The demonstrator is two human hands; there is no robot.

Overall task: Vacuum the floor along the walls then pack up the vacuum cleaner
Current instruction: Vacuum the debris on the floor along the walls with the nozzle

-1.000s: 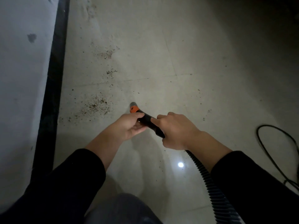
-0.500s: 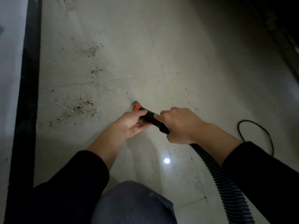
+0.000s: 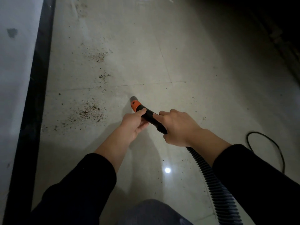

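Both hands on the vacuum nozzle (image 3: 150, 117): my left hand (image 3: 134, 125) pinches it just behind the orange collar (image 3: 135, 106), thumb on top, and my right hand (image 3: 177, 127) is wrapped round the black part further back. The tip points down at the tile floor (image 3: 194, 54), well apart from the black baseboard (image 3: 37, 95) on my left. A dirt patch (image 3: 87, 112) sits in between. The hose (image 3: 215, 190) runs back on my right, with a cord (image 3: 267, 143) looped beyond it. Open tile ahead.

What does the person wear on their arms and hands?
Black long sleeves: the left sleeve and right sleeve both end partway up the forearm. The left hand and right hand are bare, with no gloves, rings or watch visible.
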